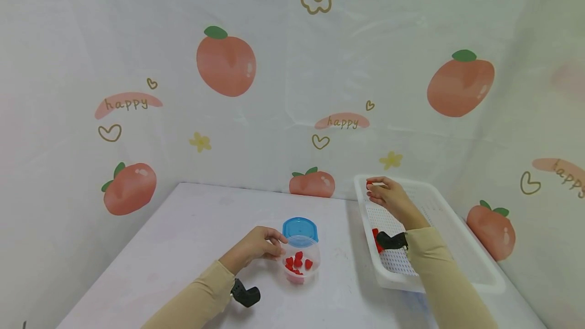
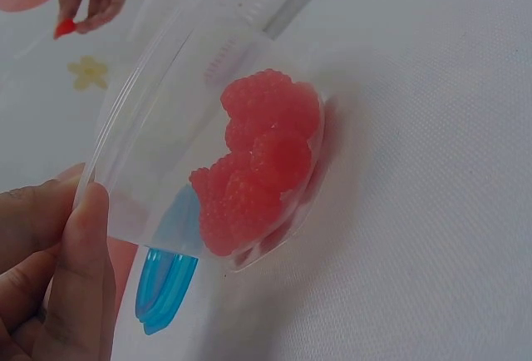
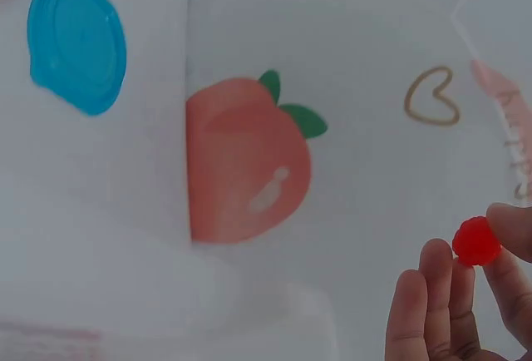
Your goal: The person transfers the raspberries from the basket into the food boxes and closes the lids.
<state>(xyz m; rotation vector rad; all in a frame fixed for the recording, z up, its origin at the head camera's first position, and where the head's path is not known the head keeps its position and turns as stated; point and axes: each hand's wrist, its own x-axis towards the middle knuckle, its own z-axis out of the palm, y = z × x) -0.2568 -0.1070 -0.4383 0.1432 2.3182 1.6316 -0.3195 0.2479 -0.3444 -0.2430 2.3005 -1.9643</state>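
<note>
A printed backdrop (image 1: 274, 141) borders the far edge of the bench (image 1: 196, 217), which opens widest leftward. At right, bare bench separates the perforated white basket (image 1: 397, 281) from the clear container (image 2: 158, 136). Above the basket's far left corner, the right hand's (image 1: 390, 198) grip pinches one raspberry (image 3: 476, 242); the left hand's (image 1: 261, 243), nearly closed, pinches the container's left rim. The blue lid (image 1: 299, 227) lies just beyond; more raspberries (image 2: 258, 161) sit inside the container.

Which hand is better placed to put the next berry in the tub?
Probably the right hand: it pinches a berry near the basket, while the left hand holds the tub by its rim.
</note>
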